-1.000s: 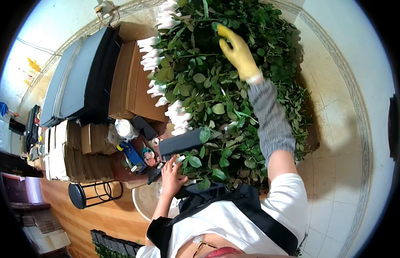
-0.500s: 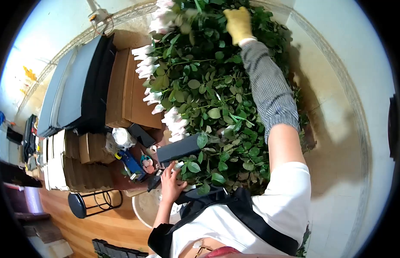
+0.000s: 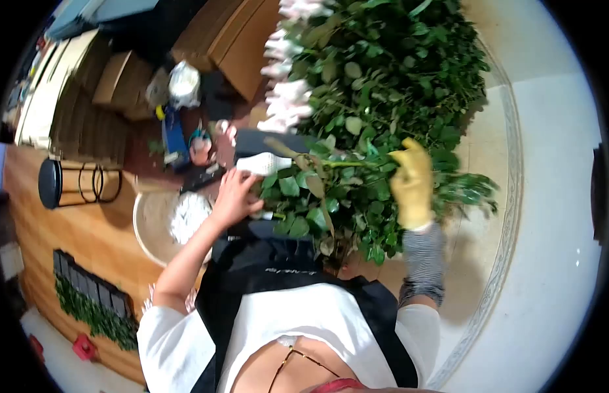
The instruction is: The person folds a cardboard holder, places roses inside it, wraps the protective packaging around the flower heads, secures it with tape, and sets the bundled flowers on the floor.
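A long leafy rose stem (image 3: 347, 164) with its head in a white net sleeve (image 3: 264, 164) lies across in front of me. My right hand (image 3: 412, 187), in a yellow glove, is closed round the stem's leafy end. Bare, my left hand (image 3: 236, 196) rests just below the sleeve, thumb apart from the fingers, its fingertips beside or touching the net. Under the sleeve is a dark grey box (image 3: 272, 141). Behind it, a large pile of leafy stems (image 3: 389, 78) has white-sleeved heads (image 3: 288, 101) on its left side.
Left of the pile are a cardboard box (image 3: 236, 39), a blue item (image 3: 175, 134), scissors (image 3: 200, 141) and stacked cardboard (image 3: 88, 118). A round white bin (image 3: 154, 226) holding white pieces stands below my left arm, near a black stool (image 3: 50, 183). A tiled wall edge runs right.
My right hand has come from the far side of the pile down towards me, now with a sleeved rose stem. The view has shifted; my left hand remains by the grey box.
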Action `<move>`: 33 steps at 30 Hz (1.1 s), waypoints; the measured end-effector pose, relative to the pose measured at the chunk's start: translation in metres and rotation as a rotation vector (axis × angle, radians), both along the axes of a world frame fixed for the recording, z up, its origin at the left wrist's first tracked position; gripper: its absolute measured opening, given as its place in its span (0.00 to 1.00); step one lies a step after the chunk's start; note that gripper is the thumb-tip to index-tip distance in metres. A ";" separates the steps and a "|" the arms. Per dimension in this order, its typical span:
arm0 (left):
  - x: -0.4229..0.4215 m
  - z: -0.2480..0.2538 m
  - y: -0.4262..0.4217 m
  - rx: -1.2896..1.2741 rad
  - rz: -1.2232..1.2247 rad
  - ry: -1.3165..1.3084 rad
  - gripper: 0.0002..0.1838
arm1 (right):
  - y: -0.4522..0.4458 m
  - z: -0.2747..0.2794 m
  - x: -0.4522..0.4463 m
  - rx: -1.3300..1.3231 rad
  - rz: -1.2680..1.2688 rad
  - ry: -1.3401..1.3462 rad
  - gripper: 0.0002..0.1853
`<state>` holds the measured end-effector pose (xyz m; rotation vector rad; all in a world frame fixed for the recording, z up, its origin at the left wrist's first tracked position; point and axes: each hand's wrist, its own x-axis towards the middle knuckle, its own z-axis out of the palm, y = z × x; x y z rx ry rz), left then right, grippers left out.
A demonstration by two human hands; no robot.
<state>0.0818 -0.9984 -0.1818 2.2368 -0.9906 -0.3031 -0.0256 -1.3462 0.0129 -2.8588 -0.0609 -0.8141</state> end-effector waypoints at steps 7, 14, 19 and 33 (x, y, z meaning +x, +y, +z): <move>0.003 0.008 0.002 -0.027 -0.054 -0.076 0.32 | 0.047 -0.138 -0.024 -0.137 -0.347 0.325 0.05; -0.002 0.012 -0.004 0.015 -0.066 -0.117 0.33 | 0.028 -0.256 -0.023 -0.001 -0.512 0.287 0.06; -0.001 0.022 0.018 -0.074 0.002 0.017 0.30 | 0.053 -0.144 -0.033 0.056 -0.502 0.181 0.10; -0.006 0.025 0.026 0.364 -0.009 0.377 0.19 | 0.170 -0.163 0.023 -0.052 0.242 0.945 0.10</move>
